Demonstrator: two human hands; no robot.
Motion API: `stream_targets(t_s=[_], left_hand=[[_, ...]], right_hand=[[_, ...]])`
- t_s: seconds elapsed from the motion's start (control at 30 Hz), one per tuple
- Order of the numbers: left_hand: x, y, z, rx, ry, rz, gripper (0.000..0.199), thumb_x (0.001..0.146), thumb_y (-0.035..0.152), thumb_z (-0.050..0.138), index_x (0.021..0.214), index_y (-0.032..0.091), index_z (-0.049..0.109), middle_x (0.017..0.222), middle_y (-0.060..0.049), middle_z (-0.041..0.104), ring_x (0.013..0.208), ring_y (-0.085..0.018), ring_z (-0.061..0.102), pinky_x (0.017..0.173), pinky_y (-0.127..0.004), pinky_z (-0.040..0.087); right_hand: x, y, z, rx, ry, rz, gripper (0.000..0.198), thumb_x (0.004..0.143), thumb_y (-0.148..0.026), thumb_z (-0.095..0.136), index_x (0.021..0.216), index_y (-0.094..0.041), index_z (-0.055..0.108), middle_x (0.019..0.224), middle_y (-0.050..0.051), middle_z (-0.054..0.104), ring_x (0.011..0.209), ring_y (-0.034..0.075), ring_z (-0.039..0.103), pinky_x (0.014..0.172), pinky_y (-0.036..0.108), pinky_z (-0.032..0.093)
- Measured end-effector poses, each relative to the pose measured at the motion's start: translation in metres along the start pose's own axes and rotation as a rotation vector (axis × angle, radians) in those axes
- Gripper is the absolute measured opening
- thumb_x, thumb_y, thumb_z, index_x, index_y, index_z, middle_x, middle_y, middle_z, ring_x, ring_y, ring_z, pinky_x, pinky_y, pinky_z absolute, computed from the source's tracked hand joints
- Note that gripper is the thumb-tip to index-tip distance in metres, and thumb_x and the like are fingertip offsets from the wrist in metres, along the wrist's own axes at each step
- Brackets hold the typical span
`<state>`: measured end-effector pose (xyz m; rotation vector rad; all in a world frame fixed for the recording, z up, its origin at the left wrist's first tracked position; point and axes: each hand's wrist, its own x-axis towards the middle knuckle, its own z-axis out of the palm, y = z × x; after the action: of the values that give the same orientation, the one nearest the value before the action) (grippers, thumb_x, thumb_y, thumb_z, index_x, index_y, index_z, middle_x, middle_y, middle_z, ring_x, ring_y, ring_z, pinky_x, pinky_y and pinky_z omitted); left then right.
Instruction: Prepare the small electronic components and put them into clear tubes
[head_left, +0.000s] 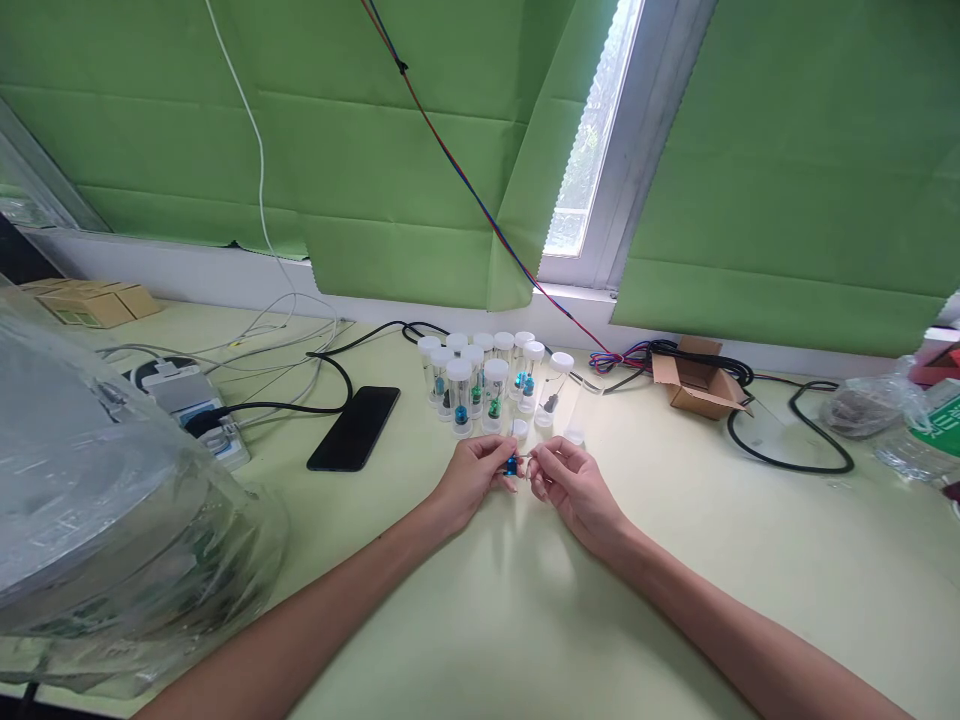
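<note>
Between the thumb and fingers of my left hand [476,475] is a small blue part with thin wire leads [511,466]. My right hand [566,485] faces it, closed in a pinch at a thin lead on the blue part's right side. Just beyond my fingers, several clear tubes with white caps [459,400] stand in a cluster, holding small blue, green or dark parts. One tube with a dark part [551,402] leans at the cluster's right. A loose white cap [520,428] lies near my left fingertips, and a clear tube [574,415] is beside my right hand.
A black phone [354,430] lies left of the tubes, near a power strip [217,440] with tangled cables. Large clear plastic wrapping [135,500] bulges at the left. Toward the right are an open cardboard box [697,385], a black cable [795,467] and a plastic bag [870,405].
</note>
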<state>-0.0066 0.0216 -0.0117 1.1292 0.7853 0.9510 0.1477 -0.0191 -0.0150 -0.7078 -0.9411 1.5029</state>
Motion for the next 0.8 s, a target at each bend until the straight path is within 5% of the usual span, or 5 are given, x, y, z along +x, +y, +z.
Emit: stream_targets(t_s=[0.8], left_hand=[[-0.0039,0.0032,0.0078,0.037,0.081,0.059,0.033,0.075,0.046,0.069,0.073,0.013,0.071,0.072,-0.002,0.06,0.068,-0.013,0.058,0.06,-0.026,0.055]], right_hand=[[0.0014,0.0009,0.0009,0.021,0.11,-0.007,0.031,0.075,-0.044,0.075,0.076,-0.016,0.063,0.068,0.002,0.065,0.054,0.009,0.051,0.051,0.023,0.039]])
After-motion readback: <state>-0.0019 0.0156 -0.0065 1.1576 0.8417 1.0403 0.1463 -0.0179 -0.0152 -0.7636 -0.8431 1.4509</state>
